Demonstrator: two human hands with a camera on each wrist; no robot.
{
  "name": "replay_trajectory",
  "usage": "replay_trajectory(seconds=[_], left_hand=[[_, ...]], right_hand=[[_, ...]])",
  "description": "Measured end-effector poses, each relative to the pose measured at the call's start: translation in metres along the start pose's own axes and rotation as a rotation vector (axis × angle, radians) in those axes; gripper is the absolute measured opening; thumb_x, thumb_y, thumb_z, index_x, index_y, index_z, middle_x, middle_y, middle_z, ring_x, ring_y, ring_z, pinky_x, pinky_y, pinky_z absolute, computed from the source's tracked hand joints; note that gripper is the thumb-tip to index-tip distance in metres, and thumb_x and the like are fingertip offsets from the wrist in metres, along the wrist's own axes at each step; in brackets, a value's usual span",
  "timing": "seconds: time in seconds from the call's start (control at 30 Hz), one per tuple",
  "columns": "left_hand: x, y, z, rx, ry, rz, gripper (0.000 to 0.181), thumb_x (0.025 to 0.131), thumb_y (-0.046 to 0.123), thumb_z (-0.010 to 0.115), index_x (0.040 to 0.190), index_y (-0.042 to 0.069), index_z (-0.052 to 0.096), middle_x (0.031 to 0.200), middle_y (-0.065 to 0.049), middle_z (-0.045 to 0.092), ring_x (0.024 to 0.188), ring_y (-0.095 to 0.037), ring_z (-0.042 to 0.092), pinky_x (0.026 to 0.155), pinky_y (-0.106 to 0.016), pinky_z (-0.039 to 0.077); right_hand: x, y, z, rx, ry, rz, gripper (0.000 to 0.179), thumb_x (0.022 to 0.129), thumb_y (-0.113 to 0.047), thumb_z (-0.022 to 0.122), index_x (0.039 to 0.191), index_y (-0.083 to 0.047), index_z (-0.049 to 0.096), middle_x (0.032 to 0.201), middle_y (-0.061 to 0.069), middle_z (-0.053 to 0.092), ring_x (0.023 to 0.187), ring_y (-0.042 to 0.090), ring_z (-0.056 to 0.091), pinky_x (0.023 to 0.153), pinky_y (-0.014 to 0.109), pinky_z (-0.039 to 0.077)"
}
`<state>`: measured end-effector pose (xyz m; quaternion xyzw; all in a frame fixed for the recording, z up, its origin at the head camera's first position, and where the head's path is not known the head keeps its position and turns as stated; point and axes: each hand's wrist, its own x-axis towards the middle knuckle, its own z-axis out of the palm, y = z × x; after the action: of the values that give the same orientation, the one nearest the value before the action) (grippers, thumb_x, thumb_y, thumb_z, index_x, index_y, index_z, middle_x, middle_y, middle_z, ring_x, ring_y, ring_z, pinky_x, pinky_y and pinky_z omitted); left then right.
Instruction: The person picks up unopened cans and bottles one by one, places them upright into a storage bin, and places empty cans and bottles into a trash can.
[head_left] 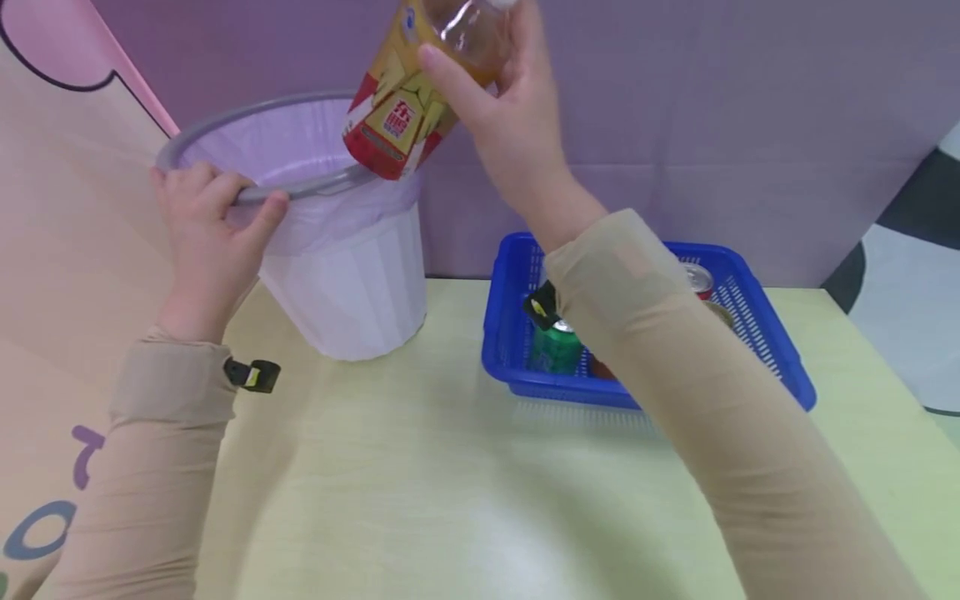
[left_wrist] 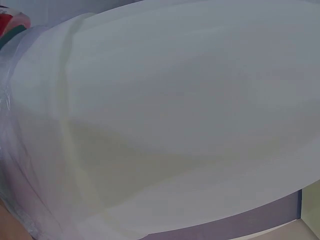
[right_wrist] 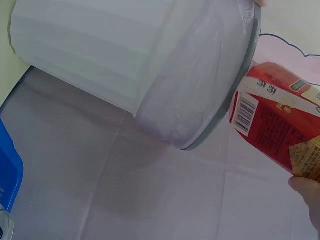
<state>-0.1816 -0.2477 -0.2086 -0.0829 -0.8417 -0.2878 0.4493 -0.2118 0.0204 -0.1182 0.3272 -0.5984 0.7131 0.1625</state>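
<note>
My right hand (head_left: 525,133) holds a plastic bottle (head_left: 401,108) with a red and gold label and a white cap. The bottle tilts, its red base over the near right part of the bin's rim. In the right wrist view the bottle (right_wrist: 272,117) shows a barcode beside the rim. A white trash bin (head_left: 356,283) has a grey rim and a thin translucent liner (head_left: 341,217) folded over it. My left hand (head_left: 206,237) grips that rim at the near left side. The bin's white wall (left_wrist: 175,100) fills most of the left wrist view.
A blue plastic basket (head_left: 498,333) sits to the right on the pale table (head_left: 390,467), partly behind my right forearm. Inside are a green can (head_left: 557,350) and several other cans. A purple-grey backdrop (head_left: 675,108) rises behind the table.
</note>
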Motion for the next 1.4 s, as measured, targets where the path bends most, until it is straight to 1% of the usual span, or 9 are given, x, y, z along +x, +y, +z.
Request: replay_trajectory(seconds=[0.23,0.43,0.63,0.77,0.87,1.07,1.2,1.3,1.4], left_hand=[[0.0,0.001,0.0,0.005,0.011,-0.012,0.032,0.083,0.025,0.069,0.082,-0.006,0.062,0.081,0.023,0.032,0.096,-0.004,0.032,0.115,-0.041,-0.005],[0.0,0.001,0.001,0.019,0.002,-0.009,0.034,0.083,0.026,0.069,0.079,-0.006,0.059,0.079,0.019,0.029,0.095,-0.011,0.034,0.115,-0.044,-0.004],[-0.002,0.003,0.002,0.021,0.005,-0.002,0.036,0.084,0.028,0.068,0.077,-0.006,0.058,0.077,0.018,0.028,0.092,-0.003,0.027,0.115,-0.045,-0.003],[-0.002,0.004,0.003,0.025,0.011,0.008,0.038,0.084,0.029,0.068,0.076,-0.006,0.056,0.078,0.019,0.027,0.092,-0.011,0.033,0.115,-0.046,-0.002],[-0.002,0.004,0.003,0.029,0.018,0.038,0.041,0.084,0.031,0.067,0.073,-0.006,0.053,0.078,0.018,0.027,0.092,-0.022,0.037,0.114,-0.047,-0.001],[-0.003,0.003,0.006,0.017,0.056,0.059,0.046,0.081,0.035,0.068,0.072,-0.007,0.053,0.075,0.011,0.032,0.09,-0.027,0.039,0.113,-0.048,0.003],[-0.004,0.004,0.004,0.027,0.06,0.085,0.049,0.082,0.038,0.066,0.072,-0.008,0.052,0.076,0.013,0.031,0.09,-0.036,0.039,0.113,-0.05,0.003],[-0.006,0.006,0.002,0.044,0.043,0.095,0.05,0.085,0.039,0.064,0.074,-0.008,0.052,0.074,0.006,0.034,0.091,-0.038,0.039,0.113,-0.052,0.001],[-0.008,0.007,0.002,0.062,0.031,0.092,0.049,0.085,0.04,0.063,0.074,-0.007,0.053,0.075,-0.01,0.038,0.092,-0.039,0.039,0.113,-0.054,0.001]], right_hand=[[0.005,0.005,0.008,-0.067,-0.024,-0.043,0.068,0.082,-0.002,0.07,0.14,-0.005,0.034,0.137,0.005,0.043,0.126,0.008,0.045,0.098,0.022,0.043],[0.003,0.012,0.019,-0.157,-0.093,-0.038,0.072,0.082,-0.006,0.072,0.142,-0.005,0.032,0.139,0.006,0.041,0.128,0.007,0.043,0.094,0.025,0.047],[0.002,0.016,0.025,-0.281,-0.099,-0.026,0.073,0.079,-0.012,0.076,0.139,-0.003,0.035,0.134,0.009,0.041,0.122,0.011,0.045,0.089,0.02,0.048],[-0.001,0.018,0.025,-0.382,-0.097,-0.013,0.074,0.078,-0.016,0.077,0.138,-0.003,0.035,0.134,0.008,0.042,0.123,0.011,0.044,0.092,0.015,0.044],[-0.001,0.02,0.025,-0.392,-0.094,-0.013,0.074,0.077,-0.016,0.078,0.137,-0.003,0.036,0.134,0.008,0.044,0.123,0.011,0.044,0.093,0.014,0.042],[0.0,0.023,0.029,-0.362,-0.111,0.04,0.073,0.075,-0.015,0.08,0.136,-0.005,0.04,0.133,0.007,0.046,0.12,0.011,0.048,0.088,0.017,0.047],[0.002,0.026,0.036,-0.429,-0.135,0.079,0.069,0.074,-0.021,0.081,0.131,-0.008,0.044,0.128,0.002,0.051,0.114,0.009,0.051,0.085,0.016,0.047],[0.004,0.027,0.043,-0.507,-0.154,0.103,0.065,0.072,-0.025,0.083,0.125,-0.011,0.049,0.124,-0.001,0.055,0.111,0.007,0.052,0.087,0.013,0.043],[0.006,0.027,0.049,-0.568,-0.186,0.098,0.061,0.071,-0.026,0.084,0.12,-0.011,0.051,0.12,-0.001,0.057,0.11,0.006,0.053,0.089,0.011,0.039]])
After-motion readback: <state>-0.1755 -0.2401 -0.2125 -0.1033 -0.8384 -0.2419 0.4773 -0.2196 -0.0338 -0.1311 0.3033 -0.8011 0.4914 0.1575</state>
